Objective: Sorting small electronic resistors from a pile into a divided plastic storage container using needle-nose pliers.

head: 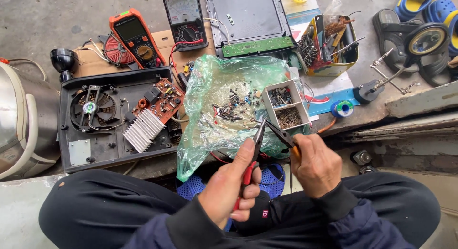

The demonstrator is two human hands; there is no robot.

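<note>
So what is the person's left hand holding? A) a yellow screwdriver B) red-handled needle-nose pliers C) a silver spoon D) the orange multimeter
B: the left hand grips the red-handled needle-nose pliers, whose dark tips point up toward the crinkled green plastic bag strewn with small parts.

Green bag [224, 87] and divided box [286, 106] just ahead

I keep both hands raised close together above my crossed legs. My left hand [229, 184] is curled into a fist, thumb stretched upward. My right hand [317, 165] is clenched, knuckles up, dark sleeves at both wrists.
</note>
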